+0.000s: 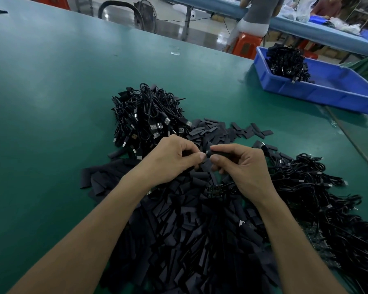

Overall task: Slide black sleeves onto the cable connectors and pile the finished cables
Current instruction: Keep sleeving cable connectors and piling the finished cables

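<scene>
Centrally, left hand (pixel 170 158) and right hand (pixel 242 164), each grip a pinch on one matte black sleeve (pixel 218 152).

The body in view consists of two arms, each visible from the lower frame edge to the fingertips. The left forearm (pixel 89 225) and right forearm (pixel 291 236) are uncovered along their whole visible length; both are slender and taper toward the wrist. The left hand (pixel 170 158) and right hand (pixel 242 164) are bare. Knuckle ridges and tendon lines show on the back of each hand. The left thumbnail (pixel 202 156) and right thumbnail (pixel 215 159) are short, rounded and plain. Fine creases mark the finger joints.
</scene>
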